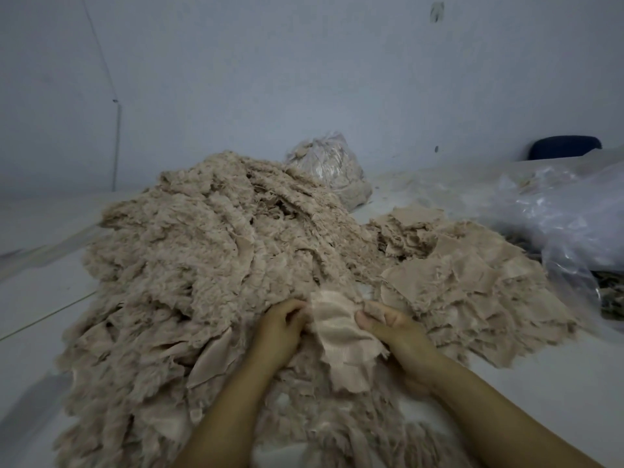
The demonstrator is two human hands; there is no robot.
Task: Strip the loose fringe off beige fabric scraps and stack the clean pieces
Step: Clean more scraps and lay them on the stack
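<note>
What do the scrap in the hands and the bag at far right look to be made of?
Scrap: woven beige cloth, likely synthetic, with fine ribbing, a slight sheen and frayed thready edges. Bag: thin clear plastic film, going by its crinkles, glare and see-through look.

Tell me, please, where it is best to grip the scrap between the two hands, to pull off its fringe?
Probably pinch the scrap at its frayed top right edge, coming from the right, where the right hand already pinches it; the left hand grips the opposite edge, holding it taut.
</note>
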